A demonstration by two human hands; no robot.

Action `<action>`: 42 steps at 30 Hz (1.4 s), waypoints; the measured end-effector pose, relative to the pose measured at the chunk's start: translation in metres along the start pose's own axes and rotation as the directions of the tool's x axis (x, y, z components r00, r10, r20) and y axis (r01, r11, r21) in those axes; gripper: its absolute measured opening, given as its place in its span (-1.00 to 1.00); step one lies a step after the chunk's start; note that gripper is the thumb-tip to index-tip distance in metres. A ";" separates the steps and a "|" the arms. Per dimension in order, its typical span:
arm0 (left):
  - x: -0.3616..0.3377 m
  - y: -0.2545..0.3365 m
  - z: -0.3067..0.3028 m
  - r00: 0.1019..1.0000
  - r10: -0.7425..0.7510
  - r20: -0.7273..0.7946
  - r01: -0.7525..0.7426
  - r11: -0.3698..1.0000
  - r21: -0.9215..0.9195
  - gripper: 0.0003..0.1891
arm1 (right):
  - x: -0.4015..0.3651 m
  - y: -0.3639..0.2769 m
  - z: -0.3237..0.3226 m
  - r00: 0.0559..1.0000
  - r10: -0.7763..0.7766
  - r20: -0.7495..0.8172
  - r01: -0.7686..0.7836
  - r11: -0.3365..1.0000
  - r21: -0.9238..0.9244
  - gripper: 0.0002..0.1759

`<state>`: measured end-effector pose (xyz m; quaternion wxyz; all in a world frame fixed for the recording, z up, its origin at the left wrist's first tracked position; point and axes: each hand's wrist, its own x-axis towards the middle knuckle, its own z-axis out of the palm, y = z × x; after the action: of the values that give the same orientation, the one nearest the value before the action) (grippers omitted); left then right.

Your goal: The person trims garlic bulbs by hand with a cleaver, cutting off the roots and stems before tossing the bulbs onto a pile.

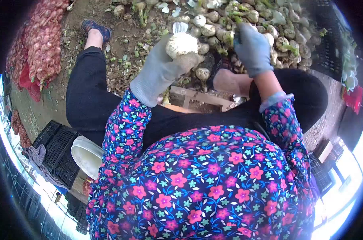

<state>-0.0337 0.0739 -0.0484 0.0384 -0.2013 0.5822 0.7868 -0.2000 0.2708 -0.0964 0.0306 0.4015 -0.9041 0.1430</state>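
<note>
A large white bulb (181,45) is held up in my gloved left hand (161,68), its fingers and thumb wrapped round it. A pale flap of skin sticks up from the bulb's top. To the right, my gloved right hand (253,50) is closed at the edge of the bulb pile (285,40), close to a green-topped stem (238,19). What its fingers grip is too hidden to make out. A single bulb (203,73) lies just below and between my hands.
Red mesh sacks of bulbs (45,44) stand at the upper left. Black crates (57,154) and a white bucket (87,156) are at the lower left. Another dark crate (329,44) stands right of the pile. Trimmings litter the soil.
</note>
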 end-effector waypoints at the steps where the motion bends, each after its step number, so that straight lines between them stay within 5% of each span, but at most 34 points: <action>1: 0.006 -0.003 -0.004 0.999 0.012 -0.036 -0.009 0.997 0.074 -0.55 | 0.005 0.000 -0.013 0.993 0.025 -0.113 -0.026 1.000 -0.001 -0.76; 7: 0.049 -0.012 0.013 0.987 -0.045 -0.157 0.118 0.861 0.495 -0.23 | -0.005 -0.016 -0.099 0.888 0.358 -0.288 -0.256 0.907 0.335 -0.72; 9: 0.092 -0.033 0.007 0.966 -0.257 -0.001 0.212 0.792 0.572 0.07 | -0.013 0.000 -0.112 0.829 0.466 -0.308 -0.294 0.833 0.470 -0.66; 14: 0.156 -0.071 0.012 0.999 -0.017 0.047 -0.017 0.774 0.634 -0.14 | -0.012 -0.003 -0.134 0.670 0.739 0.076 -0.564 0.440 0.698 -0.69; 15: 0.157 -0.071 0.003 0.998 0.008 -0.061 0.031 0.783 0.621 -0.36 | -0.011 -0.008 -0.138 0.661 0.744 0.099 -0.563 0.404 0.721 -0.72; 21: 0.180 -0.054 -0.095 0.708 0.051 -0.705 0.410 0.783 0.468 -0.25 | 0.010 -0.028 -0.149 0.626 0.752 0.208 -0.666 0.376 0.644 -0.80; 23: 0.198 -0.033 -0.109 0.673 0.125 -0.729 0.367 0.799 0.476 -0.22 | 0.020 -0.028 -0.143 0.595 0.751 0.286 -0.712 0.328 0.620 -0.82; 25: 0.220 -0.019 -0.117 0.641 -0.021 -0.767 0.447 0.823 0.351 -0.16 | 0.029 -0.030 -0.136 0.564 0.772 0.293 -0.729 0.298 0.617 -0.83; 27: 0.252 -0.030 -0.148 0.698 0.118 -0.706 0.506 0.616 0.603 -0.09 | 0.037 -0.043 -0.145 0.484 0.796 0.363 -0.785 0.211 0.583 -0.82; 30: 0.267 -0.023 -0.151 0.708 0.035 -0.705 0.553 0.593 0.585 -0.01 | 0.046 -0.049 -0.143 0.461 0.804 0.376 -0.823 0.229 0.519 -0.80; 34: 0.237 -0.014 -0.158 0.756 -0.065 -0.652 0.486 0.722 0.493 0.02 | 0.037 -0.051 -0.148 0.543 0.773 0.327 -0.764 0.295 0.574 -0.76; 37: 0.187 -0.029 -0.175 0.848 0.059 -0.526 0.273 0.803 0.530 -0.38 | 0.028 -0.050 -0.149 0.645 0.689 0.331 -0.709 0.378 0.596 -0.72; 38: 0.163 -0.025 -0.169 0.864 -0.097 -0.494 0.188 0.972 0.138 -0.48 | 0.027 -0.052 -0.149 0.663 0.655 0.362 -0.705 0.383 0.597 -0.75; 39: 0.141 -0.012 -0.158 0.892 -0.217 -0.397 0.103 0.952 -0.289 -0.57 | 0.026 -0.053 -0.148 0.681 0.619 0.392 -0.700 0.390 0.599 -0.77; 40: 0.131 -0.012 -0.160 0.939 0.036 -0.342 -0.111 0.973 -0.203 -0.59 | 0.019 -0.050 -0.141 0.759 0.545 0.356 -0.626 0.461 0.629 -0.77; 41: 0.103 -0.011 -0.157 0.954 -0.093 -0.286 -0.062 0.869 -0.490 -0.59 | 0.018 -0.060 -0.147 0.832 0.474 0.287 -0.550 0.640 0.537 -0.75; 42: 0.091 -0.009 -0.152 0.961 -0.060 -0.268 -0.097 0.840 -0.534 -0.58 | 0.015 -0.058 -0.137 0.857 0.428 0.288 -0.515 0.670 0.535 -0.73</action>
<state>-0.0727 -0.0805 -0.1263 -0.1088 -0.3051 0.3372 0.8839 -0.1752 0.2621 0.0508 -0.1977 0.1514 -0.8848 0.3938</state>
